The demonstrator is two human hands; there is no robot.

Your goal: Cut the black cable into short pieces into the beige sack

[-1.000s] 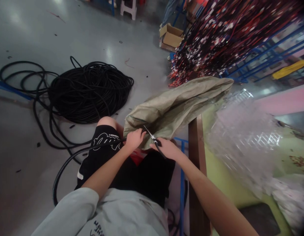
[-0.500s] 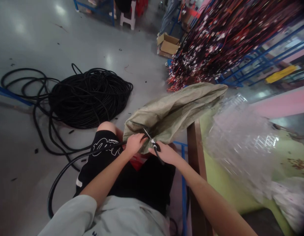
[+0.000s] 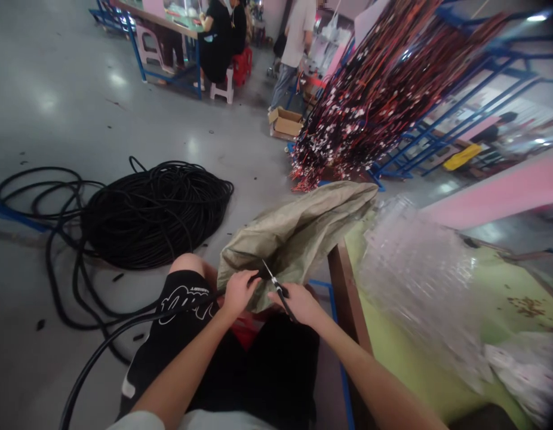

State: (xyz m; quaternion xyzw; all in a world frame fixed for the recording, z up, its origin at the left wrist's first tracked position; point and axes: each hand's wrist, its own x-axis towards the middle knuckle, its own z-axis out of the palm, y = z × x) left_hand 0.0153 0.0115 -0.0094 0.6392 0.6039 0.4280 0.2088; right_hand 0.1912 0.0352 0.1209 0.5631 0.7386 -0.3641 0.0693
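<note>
My left hand point(image 3: 240, 294) is closed around a black tube or cable point(image 3: 169, 315), close to its end. The tube runs left across my thigh and drops in a loop toward the floor. In my right hand point(image 3: 300, 303) is a pair of scissors point(image 3: 279, 289) with dark handles, its thin blades pointing up and left beside the left fingertips. The blades look close together. Beyond both hands a khaki woven sack point(image 3: 263, 239) gapes, its mouth under the scissor tips. What lies inside the sack is hidden.
A large coil of black tube point(image 3: 155, 218) lies on the floor at left. At right is a yellow-green table point(image 3: 402, 358) bearing clear plastic wrap point(image 3: 420, 280). Bundled wires point(image 3: 348, 113) hang from a blue rack behind. An open cardboard box point(image 3: 286, 123) and people are farther back.
The view has tilted up, so the scene sits lower and people at the back show. My left hand still holds the tube, my right the scissors. The scissor blades no longer cross the tube's end.
</note>
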